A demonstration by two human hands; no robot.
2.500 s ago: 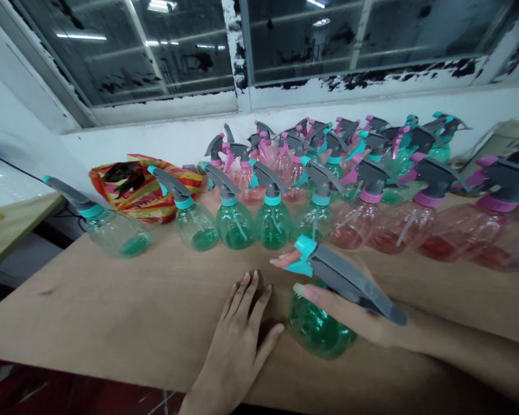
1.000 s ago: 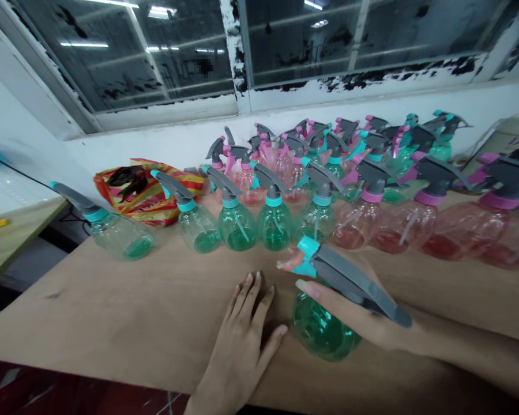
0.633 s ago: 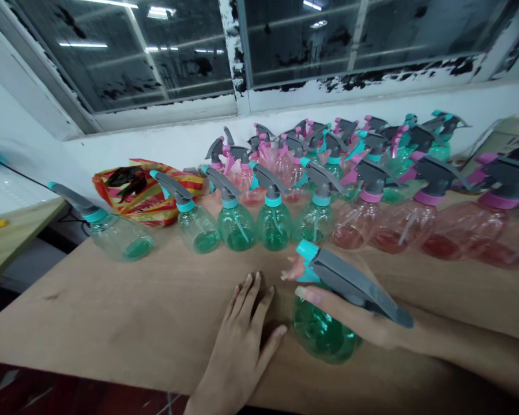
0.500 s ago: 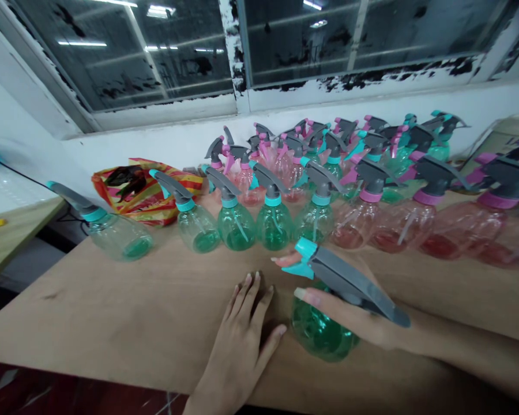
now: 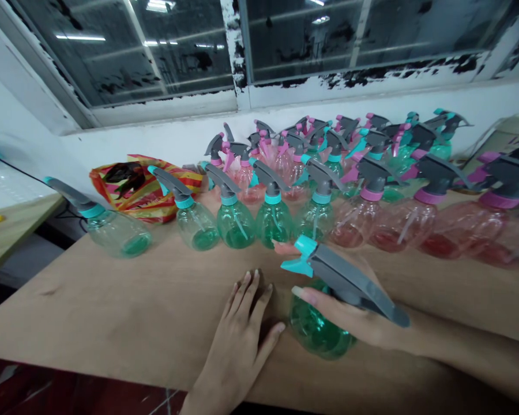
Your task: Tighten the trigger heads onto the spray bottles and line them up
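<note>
Spray bottle (image 5: 318, 328), green, one, in the right hand (image 5: 367, 331); liquid inside, and cannot tell whether its base touches the tabletop (image 5: 134, 311). Right hand partly closed around the bottle below its grey head; thumb laid along the near side, a fingertip showing past the turquoise nozzle (image 5: 305, 246); forearm comes in from the right. Left hand (image 5: 237, 340) palm down on the tabletop, fingers a little spread, holding nothing, thumb tip just beside the bottle. Ahead of both hands, a row: four green bottles (image 5: 236, 225), then three pink bottles (image 5: 393, 227) toward the right, one more pink body cut by the frame. Well left of the left hand: one lone green bottle (image 5: 116, 236). Beyond the row: one striped bag (image 5: 149, 202), plus a mixed cluster (image 5: 244, 178), overlapping too much to count.
</note>
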